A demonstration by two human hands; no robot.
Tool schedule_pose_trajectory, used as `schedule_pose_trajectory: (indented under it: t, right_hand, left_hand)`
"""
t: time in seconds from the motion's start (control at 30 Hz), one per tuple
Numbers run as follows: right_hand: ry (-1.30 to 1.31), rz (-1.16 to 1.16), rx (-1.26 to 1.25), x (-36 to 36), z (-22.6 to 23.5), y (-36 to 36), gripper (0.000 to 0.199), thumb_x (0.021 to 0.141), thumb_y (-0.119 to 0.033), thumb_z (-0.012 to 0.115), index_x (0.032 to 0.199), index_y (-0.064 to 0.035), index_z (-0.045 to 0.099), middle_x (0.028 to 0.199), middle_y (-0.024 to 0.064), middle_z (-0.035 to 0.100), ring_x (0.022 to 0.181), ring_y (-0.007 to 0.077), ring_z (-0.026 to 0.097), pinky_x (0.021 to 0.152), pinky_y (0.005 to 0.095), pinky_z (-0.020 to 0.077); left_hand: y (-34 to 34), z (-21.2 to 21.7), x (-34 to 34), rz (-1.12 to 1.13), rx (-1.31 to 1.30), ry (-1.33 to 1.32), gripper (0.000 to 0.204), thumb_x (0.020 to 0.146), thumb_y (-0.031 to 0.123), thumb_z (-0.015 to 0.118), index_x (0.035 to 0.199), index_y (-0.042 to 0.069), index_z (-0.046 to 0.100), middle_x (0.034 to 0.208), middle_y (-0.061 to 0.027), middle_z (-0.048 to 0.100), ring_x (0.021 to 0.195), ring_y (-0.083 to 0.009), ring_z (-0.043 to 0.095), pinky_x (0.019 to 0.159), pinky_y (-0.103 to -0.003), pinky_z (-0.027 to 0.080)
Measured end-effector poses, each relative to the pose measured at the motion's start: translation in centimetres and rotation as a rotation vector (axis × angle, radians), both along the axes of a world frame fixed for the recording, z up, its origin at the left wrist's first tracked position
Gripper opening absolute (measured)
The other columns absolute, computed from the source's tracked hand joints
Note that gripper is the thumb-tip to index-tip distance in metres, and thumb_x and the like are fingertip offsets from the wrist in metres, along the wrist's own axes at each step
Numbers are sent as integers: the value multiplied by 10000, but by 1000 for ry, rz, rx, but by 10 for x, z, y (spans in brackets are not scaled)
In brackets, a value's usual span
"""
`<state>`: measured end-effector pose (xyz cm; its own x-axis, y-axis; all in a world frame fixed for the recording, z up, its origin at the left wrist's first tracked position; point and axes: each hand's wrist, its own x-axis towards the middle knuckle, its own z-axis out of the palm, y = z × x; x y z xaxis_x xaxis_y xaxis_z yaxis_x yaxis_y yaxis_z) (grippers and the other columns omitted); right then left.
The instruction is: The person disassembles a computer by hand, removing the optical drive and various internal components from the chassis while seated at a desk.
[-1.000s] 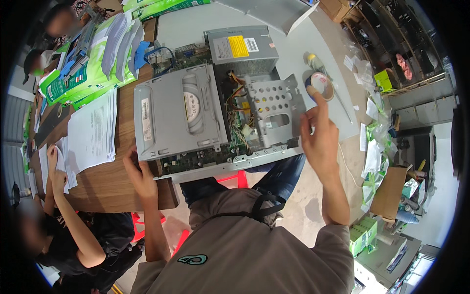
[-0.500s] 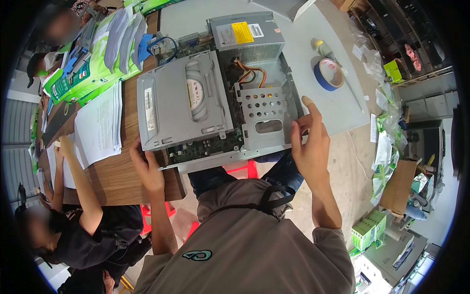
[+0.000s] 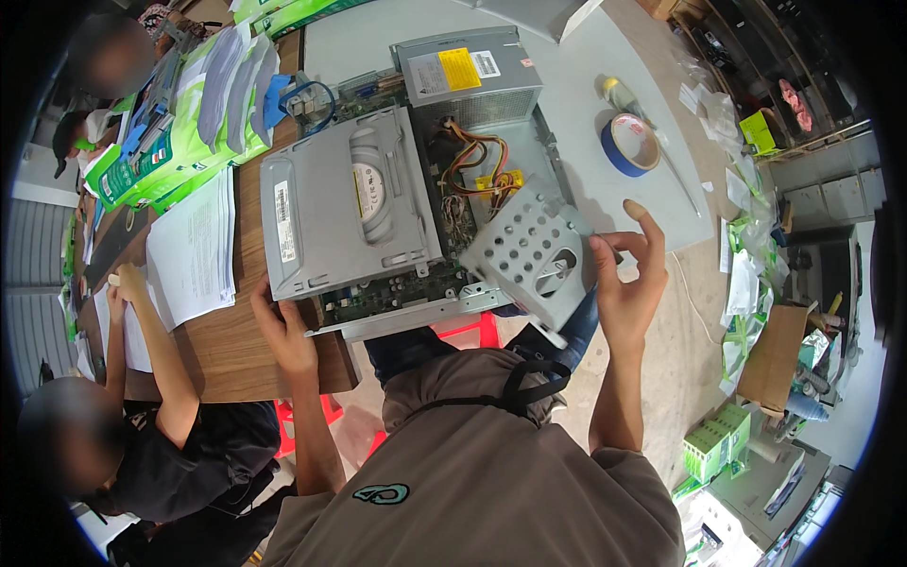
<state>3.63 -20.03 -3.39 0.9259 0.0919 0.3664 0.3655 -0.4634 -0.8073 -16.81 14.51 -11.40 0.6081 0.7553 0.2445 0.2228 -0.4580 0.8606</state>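
Right hand [image 3: 631,283], the nearer one, has its grip pinched on the right edge of the perforated silver sheet-metal bracket [image 3: 515,269]. Bracket lies at nine o'clock from that grip, askew over the five o'clock corner of the open silver metal computer case [image 3: 406,323]; long axis looks roughly eleven-to-five, tilt makes it uncertain. Left hand [image 3: 291,340] sits at the case's seven o'clock corner; can't tell whether its grip is closed.

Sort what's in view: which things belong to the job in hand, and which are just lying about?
In the job:
perforated metal bracket, held by the right hand
open computer chassis, left hand at its near-left corner
power supply

Apparently lying about:
blue tape roll
cardboard box
green packages
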Motion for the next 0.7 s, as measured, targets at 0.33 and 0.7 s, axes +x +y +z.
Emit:
schedule_pose_trajectory:
  t: [0.33, 0.7]
  right_hand:
    - [102, 167, 30, 29, -2, -1, 476, 817, -15, 732, 1255, -52, 550, 791, 103, 724, 786, 174, 686, 797, 298, 483]
    - [150, 247, -37, 37, 5, 9, 459, 814, -11, 734, 1239, -76, 571, 736, 121, 711, 587, 131, 578, 553, 279, 406]
  left_hand:
    - [-4, 6, 3, 19, -11, -32, 329, 1031, 132, 455, 1308, -45, 447, 1280, -155, 518, 1202, -230, 480, 1057, -355, 348]
    - [-8, 13, 0, 141, -85, -122, 272, 1047, 193, 463, 1224, -5, 522, 1175, -89, 573, 1053, -143, 527, 882, -279, 425]
